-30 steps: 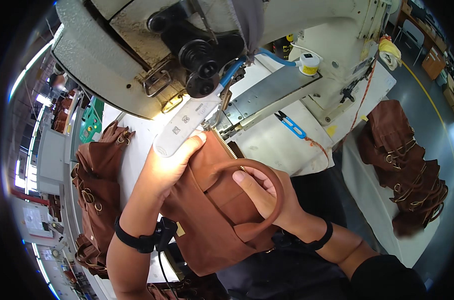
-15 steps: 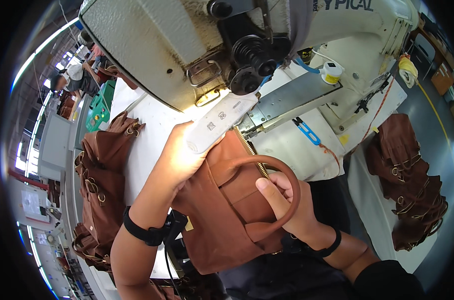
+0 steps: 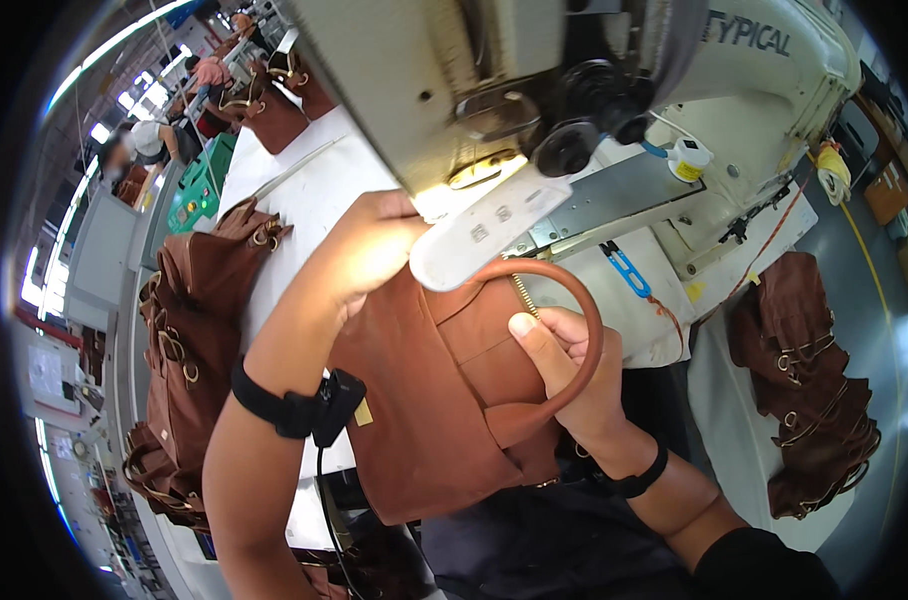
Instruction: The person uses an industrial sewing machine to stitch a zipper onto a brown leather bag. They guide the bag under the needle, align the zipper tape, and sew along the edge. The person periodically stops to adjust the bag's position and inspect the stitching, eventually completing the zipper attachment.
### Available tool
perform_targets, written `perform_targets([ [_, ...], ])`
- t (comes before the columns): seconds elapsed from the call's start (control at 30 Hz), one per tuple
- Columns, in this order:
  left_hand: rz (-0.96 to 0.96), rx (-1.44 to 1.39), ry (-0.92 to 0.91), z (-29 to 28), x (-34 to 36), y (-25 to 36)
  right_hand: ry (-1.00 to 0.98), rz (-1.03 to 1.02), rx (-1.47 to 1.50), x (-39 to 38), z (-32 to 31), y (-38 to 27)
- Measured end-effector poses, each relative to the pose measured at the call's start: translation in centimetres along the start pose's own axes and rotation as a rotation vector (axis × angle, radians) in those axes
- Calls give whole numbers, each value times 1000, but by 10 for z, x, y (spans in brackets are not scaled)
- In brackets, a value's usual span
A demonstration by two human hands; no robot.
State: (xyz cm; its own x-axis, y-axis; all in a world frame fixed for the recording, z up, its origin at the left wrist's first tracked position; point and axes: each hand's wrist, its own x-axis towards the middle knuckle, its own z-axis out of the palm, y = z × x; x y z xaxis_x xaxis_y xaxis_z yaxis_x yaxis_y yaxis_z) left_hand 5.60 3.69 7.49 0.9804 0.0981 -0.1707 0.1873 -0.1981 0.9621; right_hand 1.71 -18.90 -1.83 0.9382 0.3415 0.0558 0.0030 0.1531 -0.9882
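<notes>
A brown leather handbag point(image 3: 404, 400) lies in front of the sewing machine point(image 3: 384, 90), its upper part running under the machine head. My right hand point(image 3: 579, 375) pinches the bag's edge beside the brass zipper point(image 3: 525, 297), thumb on top, inside the loop of the round handle point(image 3: 590, 310). My left hand point(image 3: 369, 250) rests at the bag's far left edge, brightly lit by the machine lamp point(image 3: 484, 172). Its fingertips are hidden behind the machine head and a white round-ended bar point(image 3: 489, 232). The needle area is hidden too.
Brown bags point(image 3: 199, 340) are heaped along the left, and more bags point(image 3: 799, 370) lie at the right. Blue thread snips point(image 3: 626, 270) lie on the machine table, beside a red cord point(image 3: 664, 312). A green box point(image 3: 202, 185) stands far left, with people point(image 3: 154, 145) beyond.
The view has shifted, so the machine appears further right and higher. My left hand sits farther from the white bar's end, its fingers more under the machine head. My right hand keeps its pinch.
</notes>
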Motion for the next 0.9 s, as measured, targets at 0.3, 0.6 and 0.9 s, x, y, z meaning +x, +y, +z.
perform_targets([
  [0.3,-120,82,-140,-17,36,-1,45,19,106,-2,9,-8],
  [0.6,-66,99,-169,-22,42,0,-88,-38,-109,-13,-18,0],
  [0.9,205,321,106,-32,-7,22,-293,52,-216,-61,-77,-15],
])
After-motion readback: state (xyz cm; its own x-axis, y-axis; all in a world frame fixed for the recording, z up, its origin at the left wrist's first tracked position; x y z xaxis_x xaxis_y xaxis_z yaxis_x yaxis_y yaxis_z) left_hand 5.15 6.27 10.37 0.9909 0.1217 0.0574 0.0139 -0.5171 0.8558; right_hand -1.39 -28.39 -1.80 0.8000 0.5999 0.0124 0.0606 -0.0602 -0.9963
